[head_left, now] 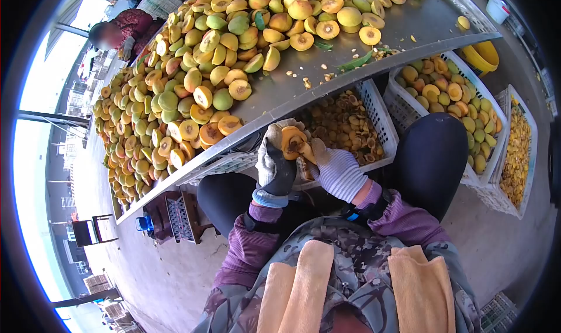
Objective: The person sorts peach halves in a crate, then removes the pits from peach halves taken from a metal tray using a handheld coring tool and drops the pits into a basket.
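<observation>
My left hand (273, 165), in a grey-and-white work glove, is closed around a peach half (293, 141) with orange flesh and a dark hollow in its middle. My right hand (339, 172), in a striped knit glove, pinches at the fruit's lower right edge. An orange sliver shows at its fingertips; whether a small tool is in that grip, I cannot tell. Both hands are over my lap, just below the front edge of a metal table (274, 96). On the table lies a big heap of halved and whole peaches (193, 76).
Beneath the table, a crate (377, 118) holds brown-orange scraps. At right stand a crate (403, 107) of peach halves and another (527, 178) of small yellow pieces. A yellow bucket (482, 58) is behind them. A co-worker (131, 29) sits at the table's far left.
</observation>
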Action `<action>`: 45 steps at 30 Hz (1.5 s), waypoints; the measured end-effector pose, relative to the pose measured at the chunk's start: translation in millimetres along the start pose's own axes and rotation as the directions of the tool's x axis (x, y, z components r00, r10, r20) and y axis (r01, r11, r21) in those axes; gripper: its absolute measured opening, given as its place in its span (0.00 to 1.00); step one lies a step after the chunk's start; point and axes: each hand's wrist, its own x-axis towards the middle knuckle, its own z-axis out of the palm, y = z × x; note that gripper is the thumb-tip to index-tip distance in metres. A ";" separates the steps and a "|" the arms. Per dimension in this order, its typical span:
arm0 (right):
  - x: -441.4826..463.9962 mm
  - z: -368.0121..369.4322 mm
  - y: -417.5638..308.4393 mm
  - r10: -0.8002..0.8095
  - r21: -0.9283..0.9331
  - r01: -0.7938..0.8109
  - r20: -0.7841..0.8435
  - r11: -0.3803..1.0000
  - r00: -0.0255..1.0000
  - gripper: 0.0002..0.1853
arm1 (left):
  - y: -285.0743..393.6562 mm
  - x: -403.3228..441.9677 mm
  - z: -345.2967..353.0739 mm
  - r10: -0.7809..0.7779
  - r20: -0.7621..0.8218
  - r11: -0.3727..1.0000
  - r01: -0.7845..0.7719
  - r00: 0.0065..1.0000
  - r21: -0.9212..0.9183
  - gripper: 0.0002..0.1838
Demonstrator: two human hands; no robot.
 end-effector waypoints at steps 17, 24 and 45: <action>6.3 -5.4 4.0 0.155 0.295 -0.118 -0.108 0.948 0.982 0.18 | 15.1 2.8 -26.9 -0.122 0.016 0.792 0.088 0.992 0.605 0.27; 2.1 -2.4 1.8 0.139 0.225 -0.118 -0.079 0.967 0.987 0.19 | 16.1 -2.0 -16.8 -0.019 0.035 0.865 -0.002 0.999 0.502 0.36; -2.0 4.0 -4.8 0.089 0.098 -0.083 -0.056 0.992 0.994 0.16 | -9.1 5.7 -2.7 -0.130 -0.034 0.902 0.105 0.991 -0.418 0.24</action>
